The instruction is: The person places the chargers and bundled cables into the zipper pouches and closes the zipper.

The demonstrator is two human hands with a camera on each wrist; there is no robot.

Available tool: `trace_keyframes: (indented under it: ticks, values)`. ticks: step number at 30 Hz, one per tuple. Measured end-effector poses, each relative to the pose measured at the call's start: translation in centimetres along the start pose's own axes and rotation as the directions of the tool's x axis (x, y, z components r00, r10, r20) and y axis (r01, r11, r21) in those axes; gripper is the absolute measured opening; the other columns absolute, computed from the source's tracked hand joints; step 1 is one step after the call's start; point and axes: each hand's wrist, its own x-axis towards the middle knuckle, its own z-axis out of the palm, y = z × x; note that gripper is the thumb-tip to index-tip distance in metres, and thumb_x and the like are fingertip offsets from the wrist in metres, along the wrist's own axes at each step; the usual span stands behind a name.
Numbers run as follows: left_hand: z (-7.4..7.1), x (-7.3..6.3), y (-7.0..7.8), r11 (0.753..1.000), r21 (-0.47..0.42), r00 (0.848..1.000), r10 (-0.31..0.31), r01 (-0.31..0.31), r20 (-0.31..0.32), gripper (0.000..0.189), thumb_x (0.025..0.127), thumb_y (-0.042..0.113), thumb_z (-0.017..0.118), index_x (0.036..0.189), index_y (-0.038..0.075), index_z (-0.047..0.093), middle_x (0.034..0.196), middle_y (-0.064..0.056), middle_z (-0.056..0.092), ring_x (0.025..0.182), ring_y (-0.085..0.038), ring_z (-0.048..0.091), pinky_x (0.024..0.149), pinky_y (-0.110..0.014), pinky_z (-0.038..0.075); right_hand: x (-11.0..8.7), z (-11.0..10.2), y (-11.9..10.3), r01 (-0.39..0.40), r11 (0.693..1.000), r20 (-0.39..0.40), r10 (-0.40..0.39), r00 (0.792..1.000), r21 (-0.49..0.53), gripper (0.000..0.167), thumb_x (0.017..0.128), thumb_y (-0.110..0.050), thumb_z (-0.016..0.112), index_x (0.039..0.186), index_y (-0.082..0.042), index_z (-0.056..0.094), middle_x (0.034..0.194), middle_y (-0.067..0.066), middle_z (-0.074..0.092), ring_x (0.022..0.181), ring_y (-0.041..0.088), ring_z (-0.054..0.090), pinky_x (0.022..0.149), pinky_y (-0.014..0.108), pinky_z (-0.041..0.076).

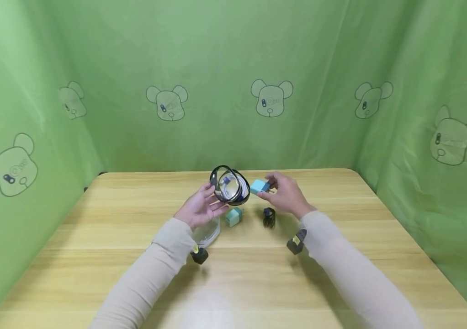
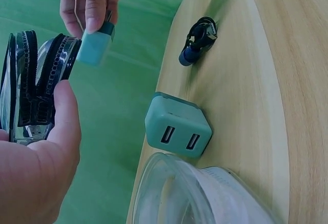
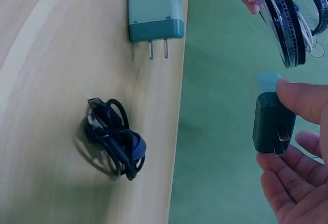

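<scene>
My left hand [image 1: 200, 208] grips a round, clear case [image 2: 24, 80] with black zipper edging, held above the table and unzipped. A coiled white cable [image 1: 241, 185] with a dark blue band lies inside it. Between thumb and fingers, my right hand [image 1: 287, 195] pinches a teal charger plug [image 3: 269, 119] just right of the case, apart from it, its metal prongs pointing away from the case. On the table below stands a second teal charger plug [image 2: 177, 126], which shows two USB ports in the left wrist view. A bundled black cable [image 3: 118, 139] lies to its right.
A clear round container [image 2: 200, 198] sits beneath my left hand, partly hidden by it in the head view. The wooden table [image 1: 258, 283] has green curtains [image 1: 217, 55] behind it and at both sides.
</scene>
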Motion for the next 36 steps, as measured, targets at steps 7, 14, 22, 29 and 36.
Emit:
trace_keyframes:
  ticks: [7,14,22,29,36]
  values:
    - [0.2,0.0,0.1,1.000,0.011,1.000,0.000,0.000,0.004,0.045,0.105,0.017,0.039,0.148,0.023,0.030,0.143,-0.021,0.039,0.130,-0.038,0.041,0.107,-0.049,0.041,0.3,-0.6,-0.4,0.007,1.000,-0.015,-0.007,1.000,-0.007,0.056,0.080,-0.023,0.081,0.122,0.004,0.055,0.106,0.018,0.064,0.098,0.036,0.062,0.087,0.045,0.053]
    - [0.1,0.0,0.0,1.000,0.014,1.000,0.004,-0.004,0.003,0.042,0.105,0.017,0.039,0.146,0.023,0.033,0.142,-0.021,0.041,0.130,-0.039,0.042,0.106,-0.049,0.041,0.1,-0.9,-0.8,0.019,1.000,-0.036,-0.019,0.999,-0.003,0.056,0.080,-0.022,0.081,0.121,0.004,0.055,0.107,0.019,0.065,0.098,0.037,0.062,0.087,0.046,0.053]
    - [0.1,0.1,-0.1,1.000,0.024,1.000,0.002,-0.002,-0.002,0.041,0.105,0.018,0.039,0.145,0.022,0.033,0.140,-0.021,0.042,0.129,-0.039,0.042,0.106,-0.049,0.041,0.1,-1.2,-1.1,0.026,1.000,-0.059,-0.027,0.998,-0.018,0.056,0.080,-0.024,0.081,0.121,0.003,0.055,0.107,0.018,0.064,0.097,0.035,0.061,0.085,0.046,0.053]
    - [0.1,0.0,-0.2,1.000,0.022,1.000,0.000,0.000,-0.004,0.042,0.105,0.017,0.039,0.146,0.021,0.032,0.140,-0.023,0.042,0.129,-0.040,0.042,0.105,-0.050,0.042,0.0,-1.4,-1.7,0.050,0.999,-0.100,-0.050,0.994,0.000,0.051,0.079,-0.022,0.081,0.117,0.003,0.057,0.107,0.018,0.065,0.095,0.033,0.062,0.084,0.046,0.054]
    - [0.0,0.1,-0.1,1.000,0.016,1.000,-0.005,0.005,-0.007,0.043,0.104,0.018,0.041,0.146,0.023,0.033,0.140,-0.022,0.042,0.128,-0.039,0.044,0.105,-0.050,0.042,0.1,-1.7,-2.3,0.064,0.998,-0.112,-0.063,0.992,0.003,0.051,0.079,-0.022,0.081,0.117,0.002,0.057,0.109,0.018,0.065,0.096,0.033,0.062,0.086,0.045,0.054]
